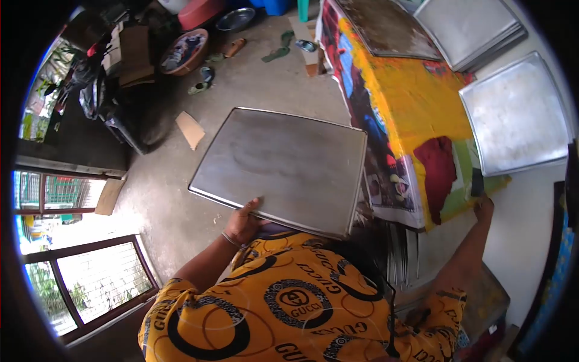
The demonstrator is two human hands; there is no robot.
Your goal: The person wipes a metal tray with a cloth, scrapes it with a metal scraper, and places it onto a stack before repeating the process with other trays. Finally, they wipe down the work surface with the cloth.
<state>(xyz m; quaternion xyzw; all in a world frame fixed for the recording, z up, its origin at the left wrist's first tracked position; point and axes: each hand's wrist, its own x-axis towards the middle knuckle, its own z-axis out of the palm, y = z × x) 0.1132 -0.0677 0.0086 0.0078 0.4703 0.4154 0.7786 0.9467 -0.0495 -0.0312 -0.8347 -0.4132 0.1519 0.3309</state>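
My left hand [242, 223] grips the near edge of a rectangular metal baking tray [283, 169], thumb on top. The tray is dull grey with a raised rim and dark smudges, tilted in front of my body. My right hand [484, 209] reaches out to the near right corner of the cloth-covered table [422, 123]. Its fingers look curled, and whatever lies in them is hidden. Just beyond that hand are a small dark patch [477, 181] and a green cloth [464, 157]. A dark red cloth [436, 172] lies crumpled to their left.
At the table's far end lies a brown-stained tray [392, 27] beside a stack of trays [467, 30]. A shiny tray [517, 114] leans by the wall. Cardboard [190, 130], sandals [199, 88] and a basin of clothes [184, 53] are on the floor; a motorcycle [99, 96] stands left.
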